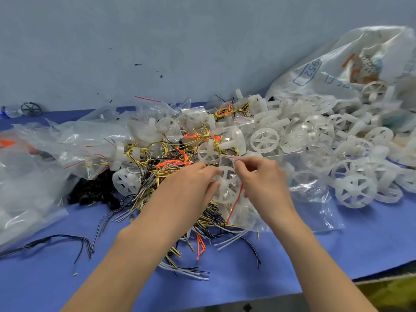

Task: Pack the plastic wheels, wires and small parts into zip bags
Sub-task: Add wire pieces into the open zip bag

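A small clear zip bag [227, 163] with a red seal strip is held just above the middle of the heap. A white spoked plastic wheel [226, 190] sits against it, and whether the wheel is inside cannot be told. The left hand [198, 179] curls its fingers round the wheel's left rim. The right hand [263, 176] pinches the bag's upper edge between thumb and forefinger. Under both hands lies a tangle of wires [157, 172] in yellow, black, orange and white. To the right spreads a pile of loose wheels [319, 140]. To the left are black small parts [94, 192] and more clear bags [56, 140]. Far right, a big white sack [333, 64] shows "952" in a blue frame; its other blue print is unreadable. Everything rests on a blue table [337, 255].
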Available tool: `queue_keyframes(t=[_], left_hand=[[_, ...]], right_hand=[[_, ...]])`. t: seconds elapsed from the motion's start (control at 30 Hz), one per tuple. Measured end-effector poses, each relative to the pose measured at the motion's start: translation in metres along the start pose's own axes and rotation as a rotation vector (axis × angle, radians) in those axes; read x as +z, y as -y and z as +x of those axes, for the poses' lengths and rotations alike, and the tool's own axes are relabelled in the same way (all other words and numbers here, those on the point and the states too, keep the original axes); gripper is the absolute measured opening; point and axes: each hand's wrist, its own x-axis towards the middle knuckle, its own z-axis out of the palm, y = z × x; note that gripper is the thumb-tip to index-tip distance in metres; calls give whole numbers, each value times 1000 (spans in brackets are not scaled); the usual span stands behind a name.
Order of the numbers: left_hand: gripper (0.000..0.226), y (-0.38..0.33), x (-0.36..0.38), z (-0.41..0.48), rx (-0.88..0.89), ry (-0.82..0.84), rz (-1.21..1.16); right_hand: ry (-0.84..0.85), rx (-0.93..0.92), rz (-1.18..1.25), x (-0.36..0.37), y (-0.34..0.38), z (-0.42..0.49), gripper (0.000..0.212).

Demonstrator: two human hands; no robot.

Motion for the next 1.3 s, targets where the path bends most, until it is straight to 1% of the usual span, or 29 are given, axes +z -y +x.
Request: queue_keyframes(t=[0.03,0.1,0.17,0.27,0.33,0.37,0.4,0.47,0.57,0.63,0.7,0.77,0.8,0.87,0.97,1.03,1.17,1.23,1.3], left_hand=[[28,-2,1,0,-32,-23,-34],[21,-4,2,2,-183,-54,-203],[22,-3,3,8,-377,-33,-448],[22,-1,1,15,-644,54,-906],[21,-2,0,17,-763,73,-1157],[21,-3,0,17,-787,69,-1221],[22,-4,1,18,-784,63,-1247],[18,-5,3,18,-716,67,-1237],[11,-11,11,17,-567,161,-1158],[13,-17,19,15,-441,233,-1068],[15,-22,25,14,-351,299,-1025],[17,-24,27,16,-334,353,-1001],[18,-23,28,17,-359,370,-1009],[19,-21,29,22,-461,396,-1122],[17,-22,31,30,-594,417,-1486],[22,-25,34,33,-605,464,-1613],[26,-34,35,32,-565,707,-1906],[25,-34,42,33,-578,743,-1975],[16,-33,44,37,-629,798,-1929]], right_hand=[[-14,-33,-29,-1,2,-1,20],[-30,-88,-69,-2,7,-4,19],[-28,-126,-75,-2,10,-7,18],[-38,-160,-67,-1,15,-13,18],[-47,-172,-44,-2,17,-16,17],[-49,-170,-32,-3,18,-17,17],[-52,-168,-28,-4,18,-17,16],[-67,-165,-29,-7,17,-16,16],[-87,-169,-42,-10,15,-12,16],[-75,-170,-41,-10,15,-11,16],[-68,-176,-48,-8,16,-12,16],[-74,-183,-62,-7,17,-13,15],[-76,-182,-56,-6,18,-14,15],[-59,-162,8,-6,20,-17,15],[-21,-147,44,-2,22,-24,14],[-20,-164,21,0,24,-27,14],[-41,-161,24,-2,27,-24,12],[-30,-138,45,-4,25,-21,12],[22,-92,96,-6,22,-20,12]])
